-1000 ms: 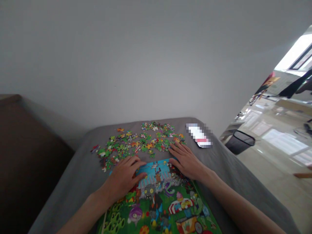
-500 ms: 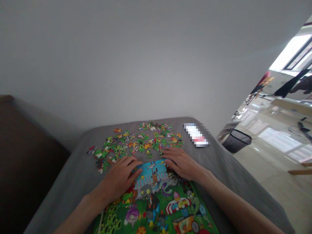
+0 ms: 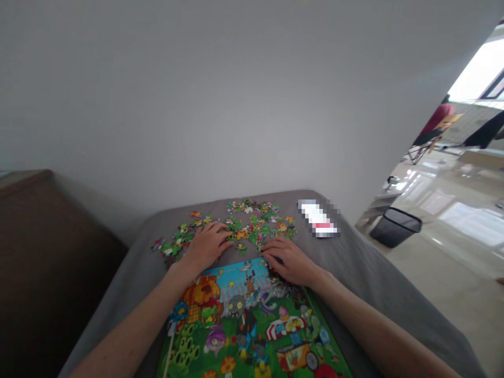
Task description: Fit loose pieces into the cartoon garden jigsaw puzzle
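From the camera on your head, you look down at a grey bench (image 3: 354, 273) that stands against a plain wall. Your left hand (image 3: 208, 244) lies palm down on the heap of loose puzzle pieces (image 3: 255, 227). Its fingers are stretched out and a little spread. The tips point to the right, into the heap. The fingers cover some pieces, so you cannot tell if they pinch one or just rest on them.

Your right hand (image 3: 289, 261) lies palm down too, at the far right corner of the made-up puzzle picture (image 3: 252, 325). Its fingers are bent a little and point left, along the far edge of the picture. You cannot tell if a piece is under them.

The heap lies past the picture, farther from you. It spreads in a long band from left to right across the bench. Your left hand is right on the left part of that band. Your right hand is just beside the near edge of the band. So the left hand is nearer the loose pieces, and the right hand is nearer the picture. The picture lies between your two arms and reaches up to your hands.

A blurred white and red thing (image 3: 318, 219) lies near the right end of the heap. A dark bin (image 3: 396, 227) stands on the shiny floor to the right of the bench.
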The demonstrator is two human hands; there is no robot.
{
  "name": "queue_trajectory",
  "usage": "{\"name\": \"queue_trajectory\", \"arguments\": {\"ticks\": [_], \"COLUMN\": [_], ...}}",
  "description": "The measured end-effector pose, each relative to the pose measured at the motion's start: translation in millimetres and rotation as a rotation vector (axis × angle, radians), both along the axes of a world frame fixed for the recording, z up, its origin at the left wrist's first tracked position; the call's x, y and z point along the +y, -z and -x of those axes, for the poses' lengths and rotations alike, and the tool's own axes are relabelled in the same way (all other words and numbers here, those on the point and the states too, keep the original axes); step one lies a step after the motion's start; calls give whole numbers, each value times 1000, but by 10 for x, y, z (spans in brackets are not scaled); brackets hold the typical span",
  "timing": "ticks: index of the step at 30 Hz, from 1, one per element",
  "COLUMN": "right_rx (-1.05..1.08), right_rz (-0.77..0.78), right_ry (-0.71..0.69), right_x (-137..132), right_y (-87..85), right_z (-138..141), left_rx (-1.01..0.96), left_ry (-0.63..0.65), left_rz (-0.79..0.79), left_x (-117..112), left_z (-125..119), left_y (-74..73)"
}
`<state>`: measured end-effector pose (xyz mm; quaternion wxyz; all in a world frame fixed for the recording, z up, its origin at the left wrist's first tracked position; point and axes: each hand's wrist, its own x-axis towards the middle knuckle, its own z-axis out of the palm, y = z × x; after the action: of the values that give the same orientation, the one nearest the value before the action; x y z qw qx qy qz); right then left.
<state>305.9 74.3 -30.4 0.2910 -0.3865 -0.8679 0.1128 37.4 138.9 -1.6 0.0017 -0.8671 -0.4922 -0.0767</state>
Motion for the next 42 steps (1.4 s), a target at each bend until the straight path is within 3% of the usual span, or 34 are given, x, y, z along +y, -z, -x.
{"name": "queue_trajectory", "arguments": {"ticks": [7, 12, 19, 23, 29, 32, 34, 38, 42], "right_rx": [53, 97, 107, 100, 121, 115, 95, 36, -34], "right_rz": [-27, -81, -160, -157, -79, -48, -40, -56, -69], "right_ry": [-10, 68, 116, 102, 110, 128, 146, 184, 197], "right_x": [8, 35, 95, 70, 57, 59, 53, 96, 282], "right_y": [77, 87, 103, 129, 191, 194, 175, 113, 67], "right_z": [-19, -13, 2, -31, -82, -101, -118, -140, -79], "left_rx": [-5, -66, -213, -352, -492, -440, -389, -272, -321], "left_ry": [59, 77, 82, 78, 102, 318, 414, 388, 322], "left_rz": [53, 105, 170, 268, 505, 837, 977, 1000, 919], "left_x": [44, 144, 191, -22, -673, -1022, -1208, -1364, -1268], "left_z": [19, 48, 5, 43, 329, 421, 455, 533, 697], "left_y": [23, 68, -31, -139, -401, -490, -500, -466, -436]}}
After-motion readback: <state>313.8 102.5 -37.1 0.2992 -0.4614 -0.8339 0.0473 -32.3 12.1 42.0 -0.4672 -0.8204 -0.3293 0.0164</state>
